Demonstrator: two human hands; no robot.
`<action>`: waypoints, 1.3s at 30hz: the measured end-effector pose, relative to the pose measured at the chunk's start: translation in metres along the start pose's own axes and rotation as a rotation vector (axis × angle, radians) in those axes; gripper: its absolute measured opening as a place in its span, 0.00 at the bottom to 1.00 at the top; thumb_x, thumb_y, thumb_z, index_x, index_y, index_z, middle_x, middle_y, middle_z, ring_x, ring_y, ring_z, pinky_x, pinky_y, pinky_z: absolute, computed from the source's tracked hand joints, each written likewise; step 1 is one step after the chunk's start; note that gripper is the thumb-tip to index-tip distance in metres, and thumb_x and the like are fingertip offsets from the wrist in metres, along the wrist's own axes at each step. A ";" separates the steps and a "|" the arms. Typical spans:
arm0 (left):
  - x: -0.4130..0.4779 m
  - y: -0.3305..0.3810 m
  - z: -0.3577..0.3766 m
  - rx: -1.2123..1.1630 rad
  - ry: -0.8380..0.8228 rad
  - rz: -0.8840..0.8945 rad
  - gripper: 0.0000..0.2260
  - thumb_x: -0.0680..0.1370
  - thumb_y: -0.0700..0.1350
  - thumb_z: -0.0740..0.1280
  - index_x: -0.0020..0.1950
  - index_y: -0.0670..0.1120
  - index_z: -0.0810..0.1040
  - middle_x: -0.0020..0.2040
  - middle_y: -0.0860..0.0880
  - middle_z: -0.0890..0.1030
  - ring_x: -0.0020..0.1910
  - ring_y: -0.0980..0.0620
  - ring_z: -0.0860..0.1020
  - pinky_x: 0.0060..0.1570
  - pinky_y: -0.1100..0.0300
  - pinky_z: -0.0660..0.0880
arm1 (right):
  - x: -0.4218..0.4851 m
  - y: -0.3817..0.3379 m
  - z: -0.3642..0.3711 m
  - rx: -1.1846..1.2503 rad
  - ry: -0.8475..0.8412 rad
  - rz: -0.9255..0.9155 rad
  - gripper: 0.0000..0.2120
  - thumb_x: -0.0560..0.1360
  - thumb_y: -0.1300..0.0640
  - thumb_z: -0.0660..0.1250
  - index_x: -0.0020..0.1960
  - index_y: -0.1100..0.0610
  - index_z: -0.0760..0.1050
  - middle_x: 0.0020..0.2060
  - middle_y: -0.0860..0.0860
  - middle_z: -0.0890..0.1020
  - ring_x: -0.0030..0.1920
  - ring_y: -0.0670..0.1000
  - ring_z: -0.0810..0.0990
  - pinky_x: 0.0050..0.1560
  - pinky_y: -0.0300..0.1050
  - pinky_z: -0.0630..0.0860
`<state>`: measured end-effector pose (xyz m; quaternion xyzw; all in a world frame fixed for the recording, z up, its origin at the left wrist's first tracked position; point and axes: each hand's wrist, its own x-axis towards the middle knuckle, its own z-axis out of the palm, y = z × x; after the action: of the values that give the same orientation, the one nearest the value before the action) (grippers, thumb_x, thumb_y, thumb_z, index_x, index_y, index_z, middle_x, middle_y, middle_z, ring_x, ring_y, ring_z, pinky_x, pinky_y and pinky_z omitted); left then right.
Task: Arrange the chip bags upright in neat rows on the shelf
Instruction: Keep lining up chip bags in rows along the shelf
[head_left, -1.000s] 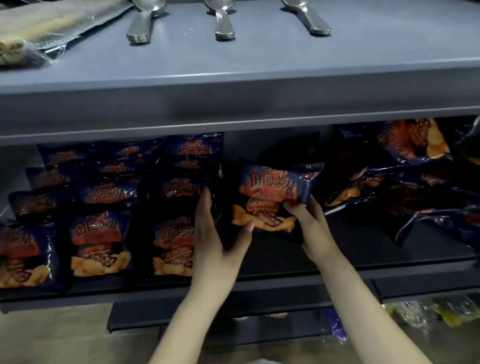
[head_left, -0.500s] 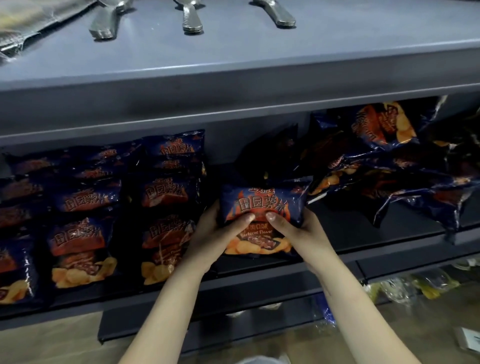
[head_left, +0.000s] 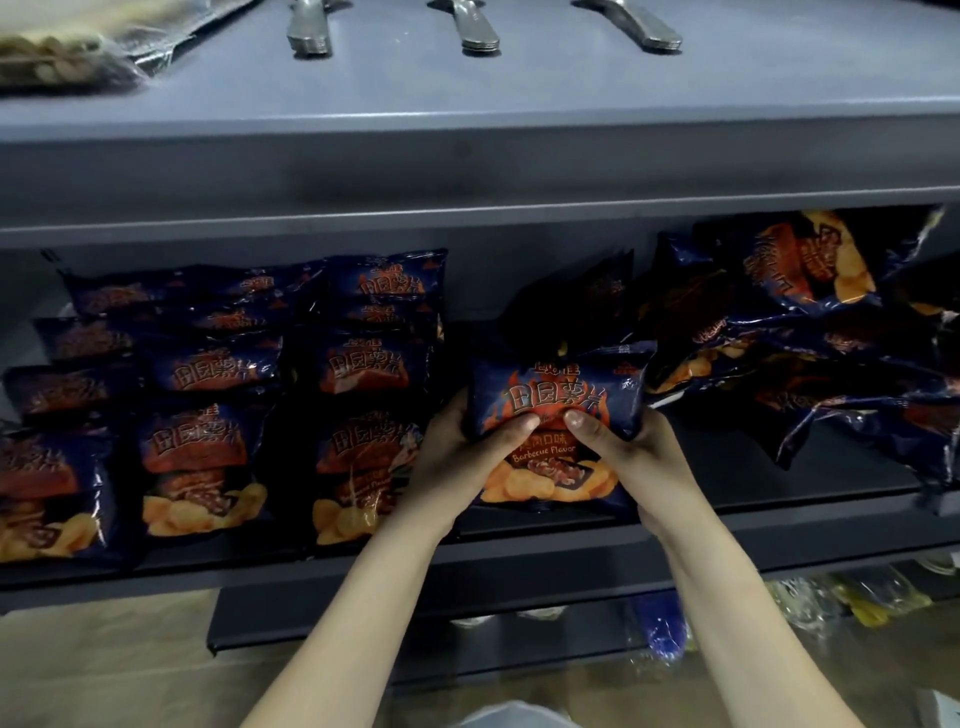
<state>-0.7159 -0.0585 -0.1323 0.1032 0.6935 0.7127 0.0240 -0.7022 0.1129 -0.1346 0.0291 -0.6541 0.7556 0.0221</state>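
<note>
A dark blue barbecue chip bag (head_left: 558, 400) stands upright at the front of the dark shelf (head_left: 753, 488). My left hand (head_left: 457, 457) grips its left side and my right hand (head_left: 628, 452) its right side, both thumbs pressed on its front. To the left, several identical bags (head_left: 197, 457) stand upright in three rows running front to back. To the right, a loose pile of the same bags (head_left: 810, 322) lies tumbled at the back of the shelf.
The grey shelf above (head_left: 467, 130) overhangs the bags and carries metal utensils (head_left: 478, 31) and a clear packet (head_left: 67, 57). A lower shelf (head_left: 519, 639) holds clear-wrapped items (head_left: 857, 597). The floor (head_left: 104, 665) is tan.
The held bag came forward and down from mid-shelf to the front edge, beside the third row. My left hand shifted from beside the bag to gripping it.
</note>
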 end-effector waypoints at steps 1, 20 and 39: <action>0.000 0.002 0.000 0.038 0.023 0.006 0.17 0.71 0.52 0.72 0.57 0.57 0.74 0.52 0.63 0.81 0.53 0.65 0.78 0.48 0.73 0.73 | 0.004 -0.002 0.000 -0.001 0.004 -0.001 0.20 0.66 0.51 0.73 0.56 0.51 0.76 0.50 0.48 0.85 0.52 0.49 0.83 0.45 0.37 0.78; -0.073 -0.060 -0.057 1.073 0.496 -0.035 0.44 0.67 0.63 0.66 0.75 0.50 0.48 0.76 0.39 0.50 0.73 0.35 0.52 0.67 0.38 0.57 | 0.100 0.027 0.032 -0.184 0.168 0.104 0.17 0.71 0.58 0.73 0.57 0.54 0.73 0.52 0.51 0.81 0.54 0.52 0.80 0.59 0.57 0.76; -0.048 -0.062 -0.073 1.067 0.490 0.136 0.44 0.70 0.50 0.73 0.76 0.43 0.49 0.76 0.40 0.43 0.75 0.41 0.43 0.71 0.41 0.46 | 0.138 0.026 0.033 -0.180 0.201 0.196 0.29 0.73 0.76 0.56 0.69 0.56 0.65 0.61 0.56 0.76 0.60 0.55 0.76 0.60 0.53 0.75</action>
<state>-0.6893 -0.1365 -0.2007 -0.0224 0.9332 0.2686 -0.2377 -0.8409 0.0760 -0.1459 -0.1129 -0.7134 0.6914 0.0161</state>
